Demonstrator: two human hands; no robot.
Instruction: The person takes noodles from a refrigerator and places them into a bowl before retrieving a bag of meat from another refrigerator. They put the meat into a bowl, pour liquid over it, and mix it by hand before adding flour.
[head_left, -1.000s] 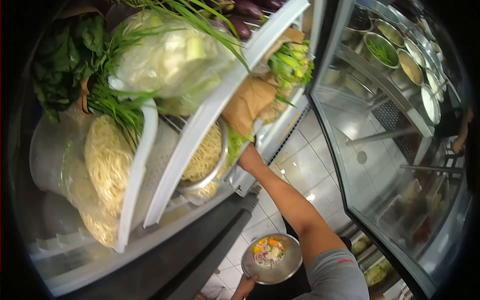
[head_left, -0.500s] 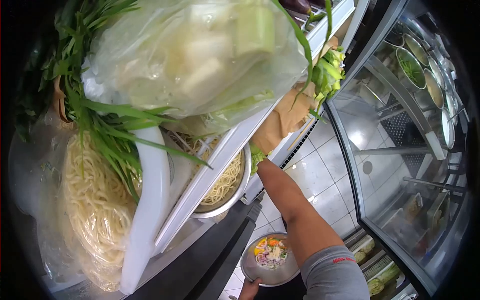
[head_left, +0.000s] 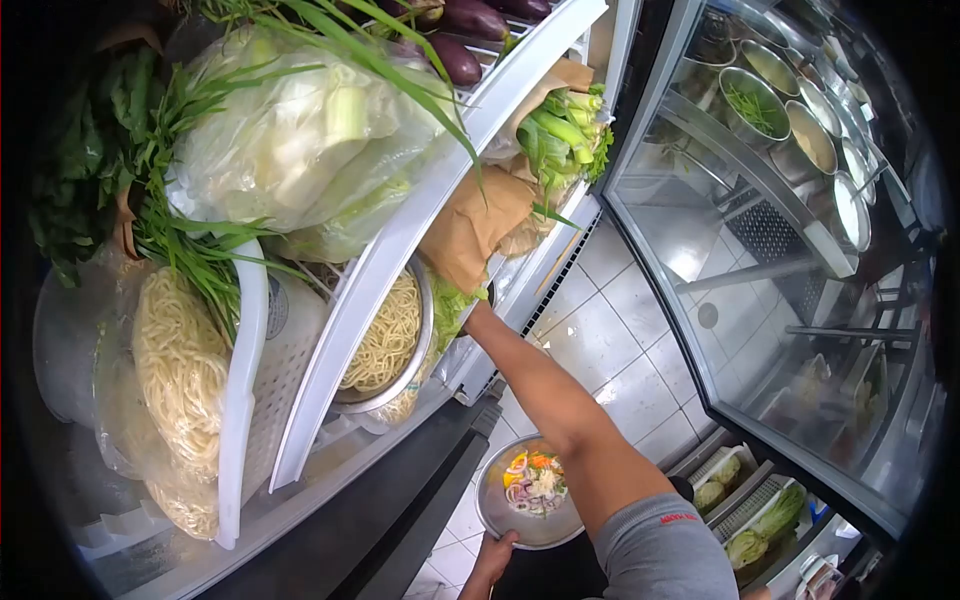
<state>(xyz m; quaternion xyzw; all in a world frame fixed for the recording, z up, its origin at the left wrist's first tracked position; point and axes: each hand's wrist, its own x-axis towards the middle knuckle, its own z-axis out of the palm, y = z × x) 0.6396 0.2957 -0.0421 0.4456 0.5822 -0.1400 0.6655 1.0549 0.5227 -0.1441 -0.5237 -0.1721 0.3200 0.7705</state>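
Note:
My left hand (head_left: 496, 552) grips the rim of a round metal bowl (head_left: 545, 528), thumb over the edge. Sliced onion, orange shreds and yellow pieces (head_left: 535, 483) lie in it. My right arm (head_left: 545, 400) stretches into the lower shelf of an open fridge. The right hand (head_left: 476, 316) is at leafy lettuce (head_left: 450, 300), its fingers hidden among the leaves and behind the shelf edge. Near it are a brown paper wrap (head_left: 475, 225) and a metal bowl of noodles (head_left: 385, 335).
The upper shelf holds bagged noodles (head_left: 180, 370), a plastic bag of pale vegetables (head_left: 310, 130), long green leaves (head_left: 200, 225) and eggplants (head_left: 470, 20). A white shelf edge (head_left: 400, 230) runs diagonally. The glass door (head_left: 690, 250) stands open at the right, reflecting metal bowls.
The view has pulled back from the upper shelf, showing more eggplants and lower-shelf greens. My right arm still reaches in, and the bowl stays in my left hand.

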